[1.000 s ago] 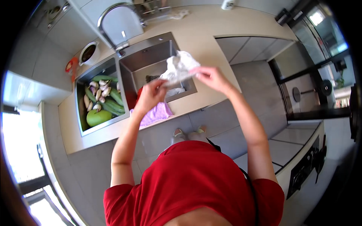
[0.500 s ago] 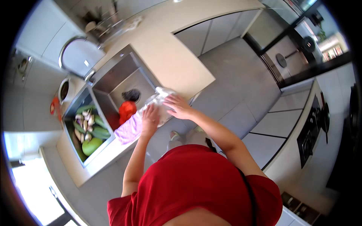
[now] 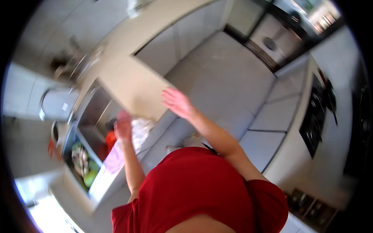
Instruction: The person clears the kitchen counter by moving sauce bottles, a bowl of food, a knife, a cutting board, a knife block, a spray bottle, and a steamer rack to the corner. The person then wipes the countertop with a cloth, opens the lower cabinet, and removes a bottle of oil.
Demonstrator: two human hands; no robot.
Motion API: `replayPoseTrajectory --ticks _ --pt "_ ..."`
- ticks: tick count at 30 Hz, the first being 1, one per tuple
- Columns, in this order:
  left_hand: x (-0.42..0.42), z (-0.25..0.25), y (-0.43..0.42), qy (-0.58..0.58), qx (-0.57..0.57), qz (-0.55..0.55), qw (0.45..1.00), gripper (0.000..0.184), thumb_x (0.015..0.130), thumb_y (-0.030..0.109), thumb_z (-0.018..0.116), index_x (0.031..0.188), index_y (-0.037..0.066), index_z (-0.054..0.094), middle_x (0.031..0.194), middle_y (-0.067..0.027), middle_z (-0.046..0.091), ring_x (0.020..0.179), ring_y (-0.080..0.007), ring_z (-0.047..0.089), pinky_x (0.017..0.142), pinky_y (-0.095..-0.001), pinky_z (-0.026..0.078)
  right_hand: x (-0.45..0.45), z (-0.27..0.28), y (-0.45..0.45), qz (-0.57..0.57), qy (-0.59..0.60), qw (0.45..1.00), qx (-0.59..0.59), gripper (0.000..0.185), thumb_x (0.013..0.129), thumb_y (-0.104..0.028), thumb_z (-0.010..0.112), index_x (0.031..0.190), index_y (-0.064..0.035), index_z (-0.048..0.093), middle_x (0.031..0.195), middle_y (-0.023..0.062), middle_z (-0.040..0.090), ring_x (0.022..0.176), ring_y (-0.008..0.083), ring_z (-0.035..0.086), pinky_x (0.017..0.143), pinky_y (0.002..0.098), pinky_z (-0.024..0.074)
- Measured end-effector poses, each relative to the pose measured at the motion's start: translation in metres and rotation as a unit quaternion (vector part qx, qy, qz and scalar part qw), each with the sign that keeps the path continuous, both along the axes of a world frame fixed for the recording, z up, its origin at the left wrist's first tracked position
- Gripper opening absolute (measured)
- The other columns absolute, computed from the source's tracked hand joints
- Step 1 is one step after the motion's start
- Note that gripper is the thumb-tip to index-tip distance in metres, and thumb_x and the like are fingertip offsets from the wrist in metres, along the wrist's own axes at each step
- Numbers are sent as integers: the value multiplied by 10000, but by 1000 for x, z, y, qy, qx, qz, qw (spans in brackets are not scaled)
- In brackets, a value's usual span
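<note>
My right hand is lifted with its fingers spread, holding nothing, near the counter corner. My left hand hovers by the sink's front edge, blurred, its fingers stretched out and apparently empty. Between and below them, a white cloth lies over the front edge. Beside it a pink cloth hangs over the same edge. In the sink a bright red item and a dark item show, partly hidden by my left hand; their kinds are unclear.
A basin beside the sink holds vegetables, among them a round green one. A faucet arches behind. A utensil rack stands on the counter. Across the floor is a stove.
Both hands have come off the cloths and lifted away, the right one toward the counter corner. The view has turned to the right and is blurred.
</note>
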State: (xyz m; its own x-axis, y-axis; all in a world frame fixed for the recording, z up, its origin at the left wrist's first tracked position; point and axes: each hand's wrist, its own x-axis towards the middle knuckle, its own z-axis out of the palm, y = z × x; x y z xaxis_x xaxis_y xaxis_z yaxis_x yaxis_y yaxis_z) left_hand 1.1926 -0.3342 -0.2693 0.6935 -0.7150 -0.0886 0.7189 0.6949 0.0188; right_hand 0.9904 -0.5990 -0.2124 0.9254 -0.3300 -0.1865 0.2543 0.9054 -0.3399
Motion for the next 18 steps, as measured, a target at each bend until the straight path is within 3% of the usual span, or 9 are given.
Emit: replayPoseTrajectory --ticks 1,3,4,5,6,18 --pt "-5 16 -21 -14 27 -11 999 652 735 85 566 1324 -43 318 1408 -184 304 1334 -308 230 1120 -448 112 -7 -4 -14 -18 -12 1000 16 569 910 -376 458 1356 -66 288 1418 114 293 1305 224 277 1072 428 236" --pt "-14 35 -61 -37 76 -15 996 729 687 37 564 1353 -28 274 1444 -166 228 1350 -289 191 1123 -453 109 -17 -16 -39 -47 -25 999 -6 680 904 -453 424 1408 -70 174 1459 117 207 1337 222 211 1087 421 193" --pt "-13 26 -78 -85 15 -58 995 611 820 122 489 1370 -1 252 1455 -148 206 1355 -278 176 1122 -456 107 -27 -7 -53 -50 -41 998 -6 712 906 -464 404 1423 -75 106 1475 117 156 1360 222 151 1099 411 156" --pt "-28 50 -102 23 110 16 994 513 938 265 322 1384 28 234 1457 -135 206 1356 -274 174 1120 -459 115 -34 1 -65 -53 -47 997 17 689 920 -455 367 1423 -73 94 1478 118 142 1367 221 124 1107 404 132" --pt "-31 53 -119 -3 140 3 990 540 964 376 164 1391 50 226 1459 -127 202 1355 -282 173 1118 -462 122 -41 1 -77 -67 -59 996 14 677 927 -452 345 1424 -73 86 1479 117 140 1368 222 121 1110 398 128" --pt "-48 34 -372 8 86 -199 976 542 961 412 144 1404 108 212 1468 -112 176 1353 -303 170 1108 -487 136 -122 18 -240 -303 -89 949 11 607 937 -406 340 1420 -93 148 1460 95 213 1350 222 179 1088 397 184"
